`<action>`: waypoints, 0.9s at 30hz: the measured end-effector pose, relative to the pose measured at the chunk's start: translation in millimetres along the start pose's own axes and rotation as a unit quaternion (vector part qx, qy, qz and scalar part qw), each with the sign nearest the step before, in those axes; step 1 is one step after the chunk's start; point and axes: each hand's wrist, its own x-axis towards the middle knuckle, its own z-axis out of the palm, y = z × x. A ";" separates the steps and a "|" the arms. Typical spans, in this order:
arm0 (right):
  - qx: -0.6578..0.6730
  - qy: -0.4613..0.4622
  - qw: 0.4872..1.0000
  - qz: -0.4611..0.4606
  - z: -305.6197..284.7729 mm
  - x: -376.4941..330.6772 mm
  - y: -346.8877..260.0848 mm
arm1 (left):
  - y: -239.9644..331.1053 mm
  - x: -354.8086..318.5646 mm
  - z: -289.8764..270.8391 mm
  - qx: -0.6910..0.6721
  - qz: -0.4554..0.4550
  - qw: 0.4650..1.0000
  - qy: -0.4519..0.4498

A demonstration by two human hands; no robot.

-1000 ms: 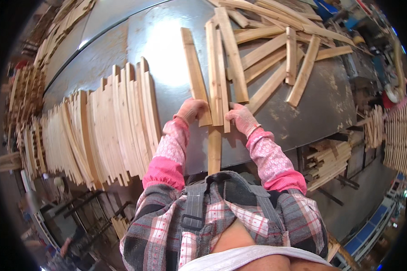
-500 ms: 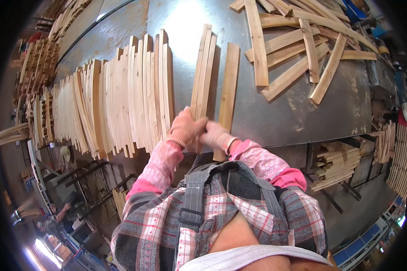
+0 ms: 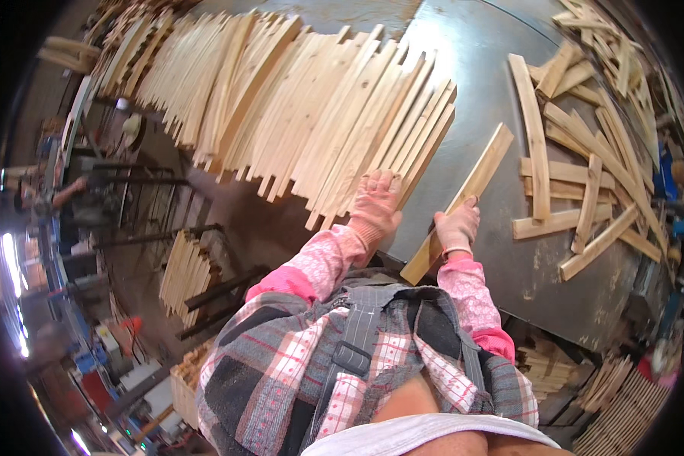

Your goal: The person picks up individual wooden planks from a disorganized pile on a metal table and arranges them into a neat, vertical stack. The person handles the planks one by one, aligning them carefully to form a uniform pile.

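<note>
Wooden slat [image 3: 482, 172] slants at the near edge of the bench [image 3: 501, 266], your right hand [image 3: 457, 228] gripping it; your left hand [image 3: 375, 204] lies over the slat row [image 3: 330, 114], fingers clamped or loose, can't tell.

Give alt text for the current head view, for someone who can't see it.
A person's left hand touches a row of wooden strips on a metal table; the right hand holds a single board; scattered boards lie farther right.

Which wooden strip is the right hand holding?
The right hand holds the lone wooden strip between the tight row and the loose heap, touching neither.
</note>
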 end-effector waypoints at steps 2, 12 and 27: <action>0.105 -0.018 0.989 -0.102 12.7 9.6 -8.3 | -1.9 -1.9 -12.2 -0.044 -0.022 0.999 0.003; 0.078 -0.160 0.946 -0.270 6.4 38.2 -35.1 | 8.3 15.9 -10.1 -0.109 0.059 0.992 0.016; -0.066 0.000 0.962 -0.266 -108.3 199.3 7.0 | 24.4 24.7 44.8 0.059 -0.004 0.995 0.076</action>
